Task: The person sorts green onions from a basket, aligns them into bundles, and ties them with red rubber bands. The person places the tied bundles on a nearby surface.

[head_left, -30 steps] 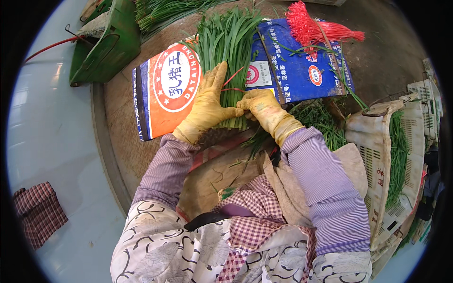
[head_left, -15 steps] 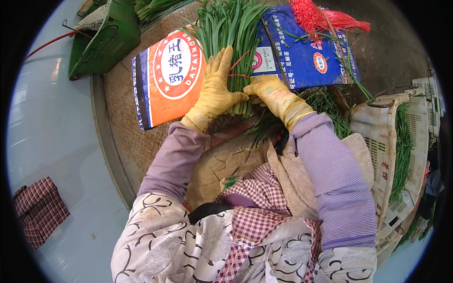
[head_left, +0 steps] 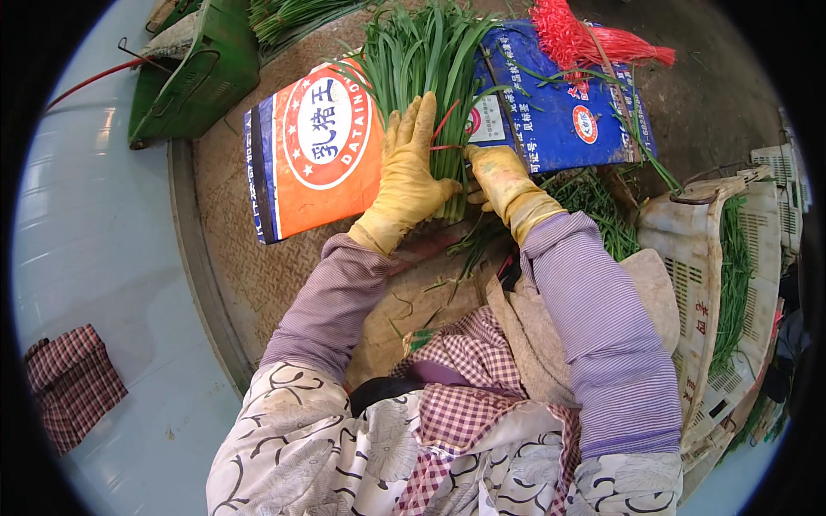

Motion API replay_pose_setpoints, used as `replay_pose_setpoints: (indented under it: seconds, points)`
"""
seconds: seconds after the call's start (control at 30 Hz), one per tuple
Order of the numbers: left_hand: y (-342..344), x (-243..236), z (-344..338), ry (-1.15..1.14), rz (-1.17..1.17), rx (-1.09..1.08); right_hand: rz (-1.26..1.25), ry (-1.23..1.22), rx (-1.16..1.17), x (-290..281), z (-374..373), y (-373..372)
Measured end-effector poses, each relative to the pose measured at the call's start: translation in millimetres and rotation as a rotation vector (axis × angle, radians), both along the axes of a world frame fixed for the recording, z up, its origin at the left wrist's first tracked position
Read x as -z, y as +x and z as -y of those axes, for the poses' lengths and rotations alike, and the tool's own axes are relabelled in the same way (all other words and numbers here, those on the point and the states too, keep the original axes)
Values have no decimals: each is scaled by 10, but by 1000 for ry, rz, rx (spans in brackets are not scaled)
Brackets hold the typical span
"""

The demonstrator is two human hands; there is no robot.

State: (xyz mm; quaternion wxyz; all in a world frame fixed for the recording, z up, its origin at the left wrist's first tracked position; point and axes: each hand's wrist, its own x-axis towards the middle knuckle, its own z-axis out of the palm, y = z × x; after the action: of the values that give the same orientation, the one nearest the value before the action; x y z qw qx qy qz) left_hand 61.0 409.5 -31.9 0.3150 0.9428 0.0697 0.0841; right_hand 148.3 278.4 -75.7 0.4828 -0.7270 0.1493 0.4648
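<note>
A bundle of long green leaves (head_left: 422,56), which look like garlic chives, lies lengthwise ahead of me across a flattened orange and blue bag (head_left: 327,146) and a blue one (head_left: 559,112). A thin red tie (head_left: 446,147) crosses the bundle, its loose end sticking up. My left hand (head_left: 409,168), in a yellow rubber glove, rests along the bundle's left side with its fingers stretched out. On the right side, my gloved right hand (head_left: 503,181) is closed, its fingertips at the tie's right end. The glove partly hides what they pinch.
A hank of red ties (head_left: 594,43) lies on the blue bag. Loose leaves (head_left: 602,211) are heaped at the right, beside a white crate (head_left: 697,232) holding greens. At upper left stands a green crate (head_left: 185,82), with more leaves (head_left: 292,17) near it.
Both hands and the bundle appear slightly closer to me and further right, partly from the view shifting. The right hand stays at the red tie, and the left keeps its fingers stretched.
</note>
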Motion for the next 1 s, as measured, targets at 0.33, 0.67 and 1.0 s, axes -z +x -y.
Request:
replay_pose_setpoints:
  seconds: [0.33, 0.67, 1.0]
  points:
    - [-7, 55, -62, -46, 39, 5, 591, -8, -481, -157, 166, -116]
    - [-9, 52, -33, -35, 41, 13, 576, 113, -667, 266, 102, 50]
    - [7, -66, 63, 83, -65, -7, 711, -332, -523, -323, 181, 134]
